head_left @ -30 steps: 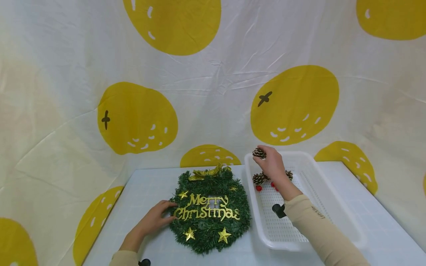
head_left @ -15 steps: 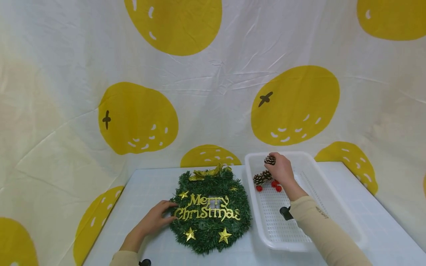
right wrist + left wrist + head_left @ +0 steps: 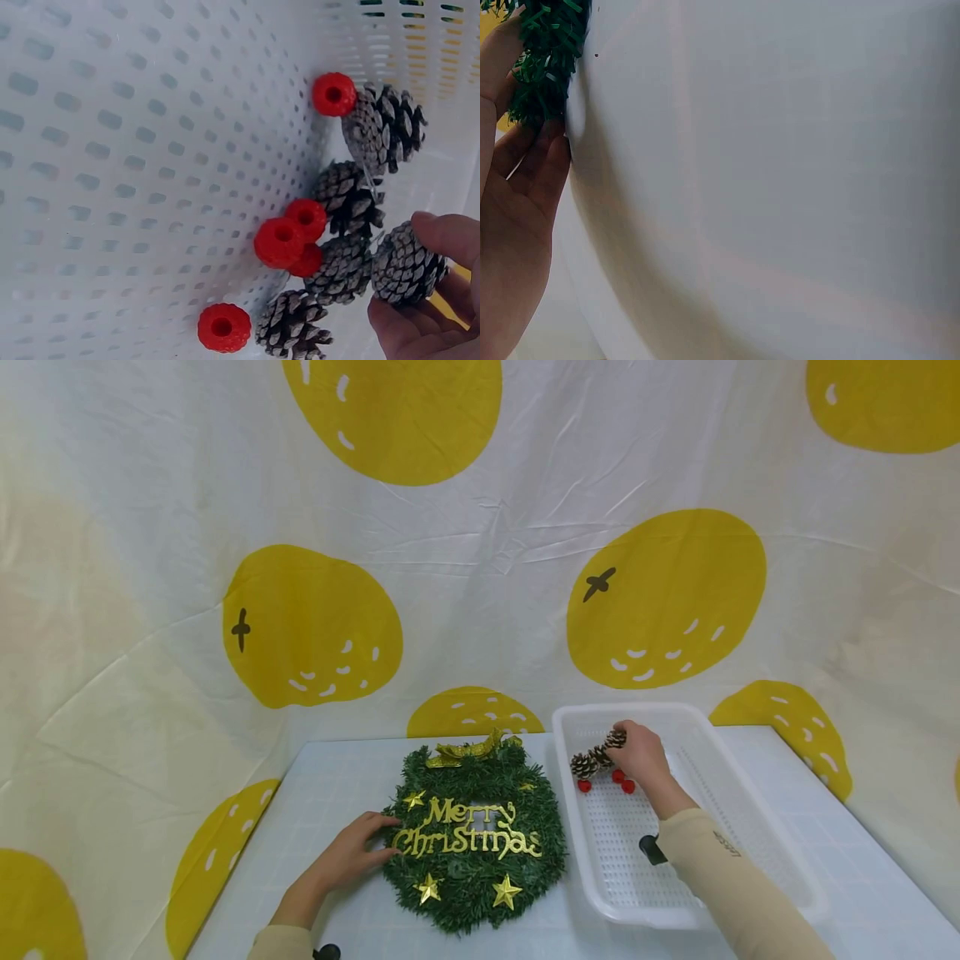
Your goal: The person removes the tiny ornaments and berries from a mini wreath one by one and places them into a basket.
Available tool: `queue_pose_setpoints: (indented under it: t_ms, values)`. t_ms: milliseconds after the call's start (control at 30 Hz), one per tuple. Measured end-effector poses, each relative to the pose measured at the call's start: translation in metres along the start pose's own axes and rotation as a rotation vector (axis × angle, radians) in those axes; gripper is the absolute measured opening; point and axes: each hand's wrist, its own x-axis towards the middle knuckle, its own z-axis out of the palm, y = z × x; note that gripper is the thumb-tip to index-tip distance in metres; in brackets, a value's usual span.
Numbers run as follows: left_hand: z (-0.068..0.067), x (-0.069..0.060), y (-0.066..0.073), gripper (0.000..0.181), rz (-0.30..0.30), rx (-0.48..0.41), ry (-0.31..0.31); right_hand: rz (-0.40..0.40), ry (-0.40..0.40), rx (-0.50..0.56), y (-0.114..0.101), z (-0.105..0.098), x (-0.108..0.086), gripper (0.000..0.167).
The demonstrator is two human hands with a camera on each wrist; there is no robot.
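Note:
A green tinsel wreath [image 3: 543, 814] with gold "Merry Christmas" lettering [image 3: 467, 842], gold stars and a gold bow lies on the table. At its left edge my left hand [image 3: 352, 854] holds the rim, thumb on one side and fingers on the other in the left wrist view. My right hand [image 3: 647, 762] reaches into a white basket [image 3: 622, 860] and pinches a pine cone [image 3: 407, 266] between thumb and fingers. Several other pine cones [image 3: 346, 199] lie close by in the basket, along with several red berry-like balls [image 3: 223, 328].
The basket's raised rim [image 3: 757, 814] stands just right of the wreath. A pale tablecloth [image 3: 345, 785] covers the table. Behind it hangs a white curtain [image 3: 480, 610] printed with large yellow fruit.
My right hand has moved right and down, lowering the pine cone among the others in the basket. The left hand and wreath have stayed in place.

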Motion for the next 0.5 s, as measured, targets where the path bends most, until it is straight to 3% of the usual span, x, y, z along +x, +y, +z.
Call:
queue_pose_setpoints:
  t_ms: [500]
  values:
    - [-0.0017,-0.0003,0.0005,0.048,-0.020,-0.017,-0.016,-0.028,-0.034,-0.095,-0.0027,0.0001,-0.0058,0.045]
